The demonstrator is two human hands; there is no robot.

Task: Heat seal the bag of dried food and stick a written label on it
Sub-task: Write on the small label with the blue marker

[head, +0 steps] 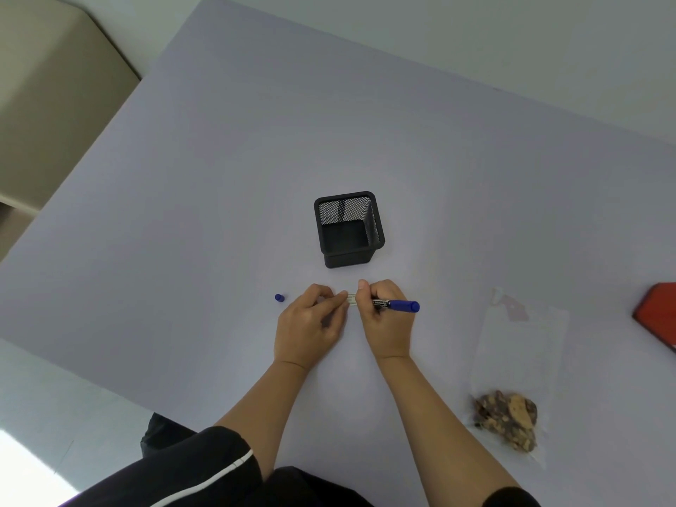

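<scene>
Nearest, at the right front of the counter (219, 177), the clear bag (519, 364) lies flat, its long axis running away from the person, with the dried food (506, 418) bunched at the near end. The bag is well apart from both hands, to the right; the right hand is the nearer. At the centre, the right hand (386, 316) is closed around a blue marker (397, 305), tip down on a small label (352, 300). The label is pinned by the fingertips of the left hand (311, 323), which is otherwise loosely curled. The writing step is judged under way. The marker cap (279, 297) stands just left. Beyond, a mesh pen holder (347, 228) stands. A red object (658, 312), only partly seen, sits far right.
</scene>
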